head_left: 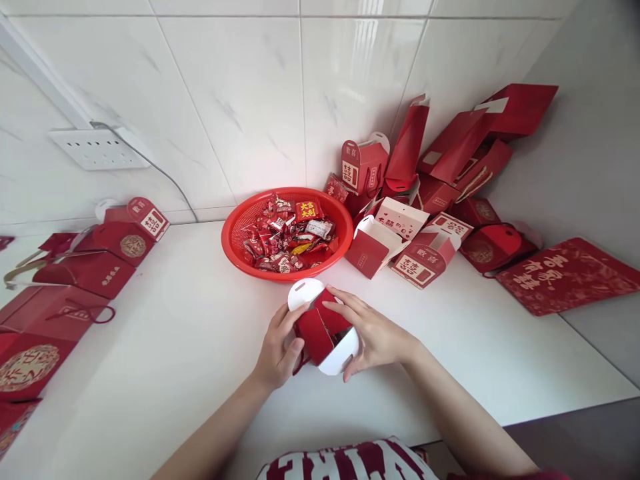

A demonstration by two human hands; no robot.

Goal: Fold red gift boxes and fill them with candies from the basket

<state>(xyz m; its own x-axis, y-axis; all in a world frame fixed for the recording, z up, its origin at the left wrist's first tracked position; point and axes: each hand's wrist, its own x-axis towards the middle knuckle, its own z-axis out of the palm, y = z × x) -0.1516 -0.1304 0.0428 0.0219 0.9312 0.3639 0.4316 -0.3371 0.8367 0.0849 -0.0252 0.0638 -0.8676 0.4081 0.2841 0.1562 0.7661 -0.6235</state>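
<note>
While holding the box (317, 333) in front of the basket (243, 221) between half-curled left grip (279, 348) and right grip (375, 328), needed light, even pressure.

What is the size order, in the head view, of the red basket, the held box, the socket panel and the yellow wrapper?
1. Red basket: largest
2. Held box and socket panel: alike in area, so not ranked; the box is nearer the camera
3. Yellow wrapper: smallest
</note>
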